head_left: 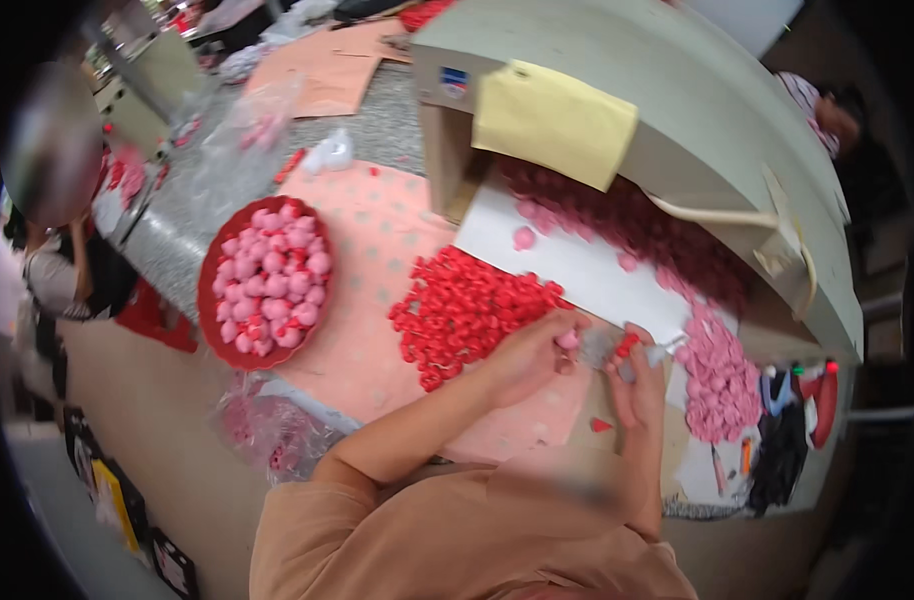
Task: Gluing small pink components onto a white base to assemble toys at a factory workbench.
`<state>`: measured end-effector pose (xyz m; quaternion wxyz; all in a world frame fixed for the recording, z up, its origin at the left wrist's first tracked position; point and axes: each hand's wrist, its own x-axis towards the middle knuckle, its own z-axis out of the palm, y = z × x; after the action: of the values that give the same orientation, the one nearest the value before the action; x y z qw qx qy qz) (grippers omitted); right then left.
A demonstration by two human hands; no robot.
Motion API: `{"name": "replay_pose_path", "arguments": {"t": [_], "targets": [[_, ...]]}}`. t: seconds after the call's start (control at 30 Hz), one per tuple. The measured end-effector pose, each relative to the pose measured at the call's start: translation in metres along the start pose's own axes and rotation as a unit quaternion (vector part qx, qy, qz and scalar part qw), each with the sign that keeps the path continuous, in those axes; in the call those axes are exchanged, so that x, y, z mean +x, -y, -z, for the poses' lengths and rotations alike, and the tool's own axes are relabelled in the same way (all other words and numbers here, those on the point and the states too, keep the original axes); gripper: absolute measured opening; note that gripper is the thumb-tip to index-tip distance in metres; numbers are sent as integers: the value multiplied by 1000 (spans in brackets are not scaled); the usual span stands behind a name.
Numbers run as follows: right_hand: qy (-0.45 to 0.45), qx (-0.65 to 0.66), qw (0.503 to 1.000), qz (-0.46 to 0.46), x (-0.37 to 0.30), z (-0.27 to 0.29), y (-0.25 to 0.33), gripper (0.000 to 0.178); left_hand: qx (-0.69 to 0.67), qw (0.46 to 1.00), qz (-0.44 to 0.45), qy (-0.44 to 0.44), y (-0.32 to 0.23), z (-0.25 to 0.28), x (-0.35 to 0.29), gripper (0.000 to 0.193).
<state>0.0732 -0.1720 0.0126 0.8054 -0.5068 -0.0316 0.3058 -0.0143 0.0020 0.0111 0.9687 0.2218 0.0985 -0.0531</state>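
Both hands work close together in front of a heap of small glossy red pieces (467,310). My left hand (522,362) pinches a small round pink piece (569,340) between thumb and fingers. My right hand (639,392), a little apart from it, is closed around a small red piece (628,344). A pale, narrow-tipped thing (660,353) also shows at the right fingers; its kind is unclear. To the right lies a heap of pink rounded pieces (719,385). A red bowl (206,285) at the left holds many pink balls with red parts.
A grey shelf unit (617,60) arches over the table's back, with more pink pieces on white paper (577,265) beneath. Dotted pink paper (362,250) covers the middle. Small tools and black cloth (777,455) lie at right. Another person (62,265) is at far left.
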Motion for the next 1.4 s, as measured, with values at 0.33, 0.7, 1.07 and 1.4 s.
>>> {"name": "replay_pose_path", "arguments": {"t": [0.33, 0.7, 1.07, 1.4], "targets": [[48, 140, 983, -107, -9, 15, 10, 36, 45, 999, -5, -10, 1, -17, 5, 29], [103, 162, 967, -168, -6, -14, 12, 38, 245, 966, -74, 19, -9, -4, -2, 18], [54, 129, 984, -108, -25, 0, 4, 37, 139, 987, -32, 71, 18, -2, 4, 27], [50, -4, 996, -72, -16, -16, 11, 34, 274, 952, -136, -25, 4, -1, 10, 34]]}}
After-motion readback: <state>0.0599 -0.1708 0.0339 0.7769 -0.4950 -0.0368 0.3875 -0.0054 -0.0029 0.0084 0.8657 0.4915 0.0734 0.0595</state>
